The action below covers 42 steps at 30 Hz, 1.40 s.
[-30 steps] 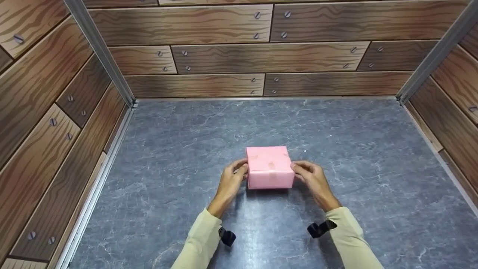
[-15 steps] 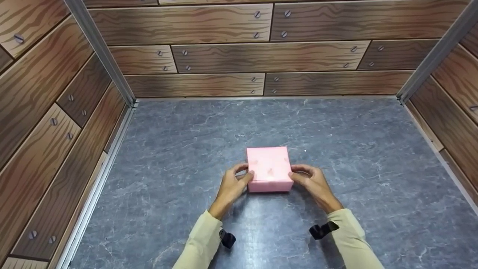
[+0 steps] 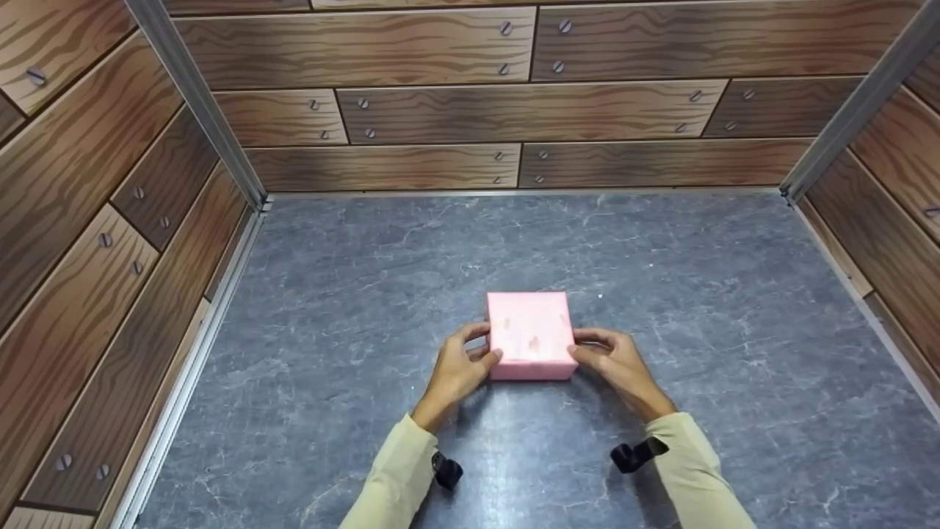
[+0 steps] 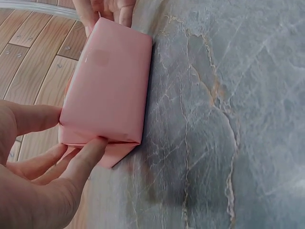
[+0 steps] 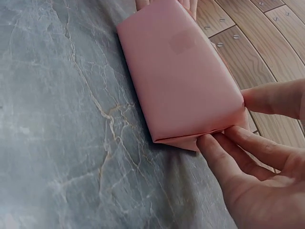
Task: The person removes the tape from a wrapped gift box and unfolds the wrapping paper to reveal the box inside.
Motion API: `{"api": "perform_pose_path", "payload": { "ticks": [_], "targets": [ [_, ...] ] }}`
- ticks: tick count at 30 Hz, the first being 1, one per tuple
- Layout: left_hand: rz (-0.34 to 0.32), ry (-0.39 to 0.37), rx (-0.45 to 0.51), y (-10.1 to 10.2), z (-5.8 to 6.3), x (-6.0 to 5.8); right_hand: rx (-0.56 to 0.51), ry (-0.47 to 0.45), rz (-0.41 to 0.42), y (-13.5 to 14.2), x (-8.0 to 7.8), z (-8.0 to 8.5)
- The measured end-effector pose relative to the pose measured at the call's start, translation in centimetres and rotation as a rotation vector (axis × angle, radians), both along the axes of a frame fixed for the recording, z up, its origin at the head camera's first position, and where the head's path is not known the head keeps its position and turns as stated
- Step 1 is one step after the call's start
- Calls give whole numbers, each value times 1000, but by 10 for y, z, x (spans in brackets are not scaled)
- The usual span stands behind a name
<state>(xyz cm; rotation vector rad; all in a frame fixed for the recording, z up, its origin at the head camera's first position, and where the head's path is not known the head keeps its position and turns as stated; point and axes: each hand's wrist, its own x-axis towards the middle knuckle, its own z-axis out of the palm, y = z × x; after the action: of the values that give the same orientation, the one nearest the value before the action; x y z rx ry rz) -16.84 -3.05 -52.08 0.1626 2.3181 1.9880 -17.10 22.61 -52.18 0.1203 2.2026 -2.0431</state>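
Observation:
A pink paper-wrapped box sits on the grey marble-patterned tabletop near its middle. My left hand grips the box's left near corner, thumb on top and fingers against the side. My right hand grips the right near corner the same way. In the left wrist view the box lies flat on the surface, and my left hand pinches its end, where a folded paper flap sticks out. The right wrist view shows the box with my right hand pinching its end fold.
Wood-plank patterned walls with aluminium corner posts close off the table at the back, left and right. Cream sleeves cover both forearms, each with a black wrist strap.
The box has come down and slightly toward me, so less of its near face shows. Both hands kept their hold and shifted a little nearer with it.

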Motion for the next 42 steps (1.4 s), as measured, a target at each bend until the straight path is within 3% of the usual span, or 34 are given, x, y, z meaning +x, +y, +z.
{"api": "perform_pose_path", "payload": {
  "ticks": [5,11,14,18,23,27,29,33,37,42],
  "targets": [
    [0,-48,-17,1,3,-1,18,-49,25,4,-1,2],
    [1,-26,-10,2,6,-3,28,-56,31,3,-2,10],
    [0,-3,-95,3,8,-1,44,-50,34,3,-1,11],
    [16,38,-293,3,14,2,136,-14,53,5,0,15],
    [76,191,-527,4,24,3,287,36,40,7,0,23],
    [107,366,-612,10,32,1,408,178,-34,3,-6,28],
    [72,438,-630,16,35,-1,483,267,-63,-1,-9,29],
    [-81,531,-707,30,37,-7,620,408,-104,-13,-14,28],
    [-211,553,-831,43,33,-15,724,514,-122,-24,-18,23],
    [-280,559,-957,52,24,-20,807,581,-144,-32,-19,16]
  ]
}}
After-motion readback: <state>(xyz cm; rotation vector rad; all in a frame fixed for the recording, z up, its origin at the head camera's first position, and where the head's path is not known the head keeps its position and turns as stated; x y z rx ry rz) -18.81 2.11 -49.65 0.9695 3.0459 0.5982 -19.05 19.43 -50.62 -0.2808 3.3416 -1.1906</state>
